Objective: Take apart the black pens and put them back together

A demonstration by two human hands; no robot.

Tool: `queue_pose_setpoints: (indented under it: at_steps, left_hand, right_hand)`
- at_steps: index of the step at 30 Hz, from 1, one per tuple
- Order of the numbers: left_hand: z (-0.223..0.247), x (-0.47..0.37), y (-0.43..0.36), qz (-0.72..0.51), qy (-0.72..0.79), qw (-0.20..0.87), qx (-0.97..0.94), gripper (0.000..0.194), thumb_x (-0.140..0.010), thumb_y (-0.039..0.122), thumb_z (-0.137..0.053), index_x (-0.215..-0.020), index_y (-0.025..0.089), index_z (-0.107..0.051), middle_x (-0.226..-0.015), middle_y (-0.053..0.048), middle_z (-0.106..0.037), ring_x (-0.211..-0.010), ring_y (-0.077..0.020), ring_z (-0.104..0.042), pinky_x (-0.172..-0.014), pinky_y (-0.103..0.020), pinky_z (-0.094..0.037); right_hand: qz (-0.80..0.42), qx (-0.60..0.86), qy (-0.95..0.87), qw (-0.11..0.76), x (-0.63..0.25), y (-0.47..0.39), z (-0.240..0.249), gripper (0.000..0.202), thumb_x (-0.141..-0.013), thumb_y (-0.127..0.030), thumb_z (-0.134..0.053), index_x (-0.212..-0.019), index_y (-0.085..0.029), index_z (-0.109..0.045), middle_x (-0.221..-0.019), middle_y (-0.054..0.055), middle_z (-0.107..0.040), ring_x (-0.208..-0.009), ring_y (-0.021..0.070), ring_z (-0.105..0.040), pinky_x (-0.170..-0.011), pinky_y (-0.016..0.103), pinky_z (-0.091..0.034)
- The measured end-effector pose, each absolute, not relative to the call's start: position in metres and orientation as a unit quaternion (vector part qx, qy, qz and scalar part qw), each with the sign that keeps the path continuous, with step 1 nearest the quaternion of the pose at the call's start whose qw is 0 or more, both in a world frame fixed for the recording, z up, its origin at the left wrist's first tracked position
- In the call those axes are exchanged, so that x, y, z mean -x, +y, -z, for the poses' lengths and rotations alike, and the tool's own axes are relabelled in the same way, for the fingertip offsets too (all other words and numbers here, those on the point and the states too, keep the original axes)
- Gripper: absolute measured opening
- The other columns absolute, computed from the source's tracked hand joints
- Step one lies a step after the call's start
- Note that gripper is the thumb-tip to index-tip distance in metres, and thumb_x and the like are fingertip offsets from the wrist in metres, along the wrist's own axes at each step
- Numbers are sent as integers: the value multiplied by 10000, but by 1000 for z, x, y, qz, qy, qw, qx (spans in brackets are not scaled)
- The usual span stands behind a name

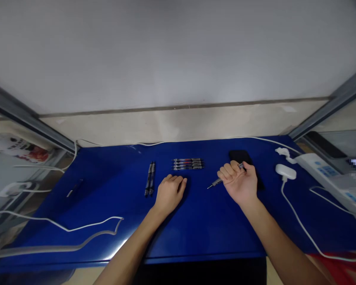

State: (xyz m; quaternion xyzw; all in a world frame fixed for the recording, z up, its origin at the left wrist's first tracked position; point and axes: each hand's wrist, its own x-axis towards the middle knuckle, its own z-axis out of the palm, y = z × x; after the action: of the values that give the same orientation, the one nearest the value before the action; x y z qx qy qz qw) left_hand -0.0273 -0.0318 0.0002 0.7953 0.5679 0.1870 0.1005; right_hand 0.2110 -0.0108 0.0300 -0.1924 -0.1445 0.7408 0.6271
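My right hand point(239, 180) is raised over the right half of the blue table, palm turned up, its fingers wrapped round a pen point(217, 182). The pen's grey grip and thin tip point down to the left; its other end shows by my thumb. My left hand point(170, 192) rests on the table with fingers curled in and nothing visible in them. Just left of it, two pens point(150, 178) lie side by side, pointing away from me. Several more pens point(188, 164) lie crosswise in a neat stack of rows beyond my left hand.
A black phone-like object point(239, 155) lies partly hidden behind my right hand. To the right are a white charger point(285, 171) with its cable and a white power strip point(322, 170). A dark pen-like item point(75, 188) and white cables point(77, 228) lie on the left.
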Motion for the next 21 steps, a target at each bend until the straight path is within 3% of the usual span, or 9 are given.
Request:
queue_pose_setpoints:
  at_steps: [3,9,21]
  left_hand:
    - [-1,27,-32,-188,569,102,-794,374,-1009,341,-355,-683,204,-476,-671,-9,-575,-665,-172,-476,-667,-310,-351]
    - [-1,27,-32,-191,569,108,-792,373,-1008,339,-360,-682,203,-478,-666,-6,-574,-668,-171,-478,-667,-308,-353]
    - [-1,28,-33,-193,555,97,-803,395,-1010,354,-341,-695,204,-527,-658,-24,-574,-667,-184,-486,-683,-329,-361]
  right_hand:
    - [-742,192,-146,625,-211,-11,-29,418,-813,-343,-522,-598,-213,-187,-538,-48,-197,-492,119,-230,-491,271,-327]
    - [-733,187,-131,641,-210,-12,-32,449,-854,-493,-498,-620,-221,-228,-566,-43,-235,-515,128,-275,-503,276,-353]
    - [-733,234,-187,611,-206,-10,-33,449,-928,-515,-428,-602,-213,-359,-587,-42,-227,-506,129,-272,-510,290,-355]
